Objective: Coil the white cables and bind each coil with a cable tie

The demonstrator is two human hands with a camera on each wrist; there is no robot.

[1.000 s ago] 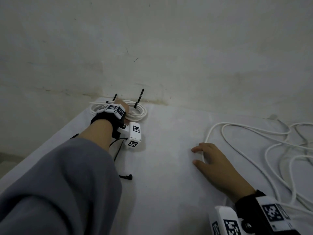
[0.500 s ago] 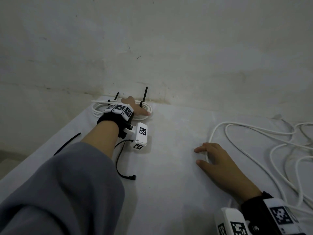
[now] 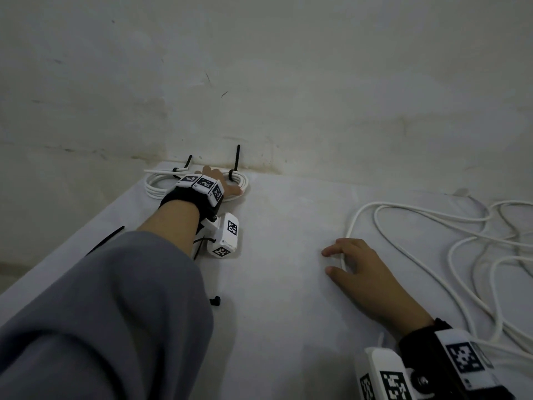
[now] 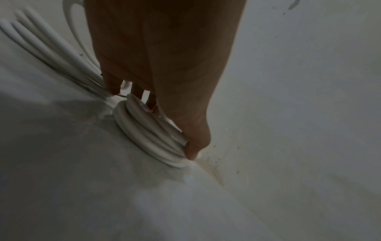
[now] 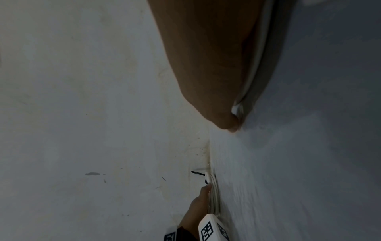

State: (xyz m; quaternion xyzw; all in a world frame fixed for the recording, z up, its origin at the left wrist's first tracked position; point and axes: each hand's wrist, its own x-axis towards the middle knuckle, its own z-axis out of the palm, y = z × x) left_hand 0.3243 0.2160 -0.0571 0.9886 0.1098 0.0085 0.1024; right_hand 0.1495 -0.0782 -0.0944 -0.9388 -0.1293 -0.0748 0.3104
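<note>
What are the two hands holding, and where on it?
The left hand lies flat on the tied coil, gripping nothing. The right hand rests on the loose white cable near its bend; whether it grips the cable cannot be told.

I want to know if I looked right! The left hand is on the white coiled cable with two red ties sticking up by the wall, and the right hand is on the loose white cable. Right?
Nearly. The ties on the coiled white cable are black, not red; the head view shows them. The rest holds: the left hand rests on that coil by the wall, and the right hand lies on the loose white cable.
</note>
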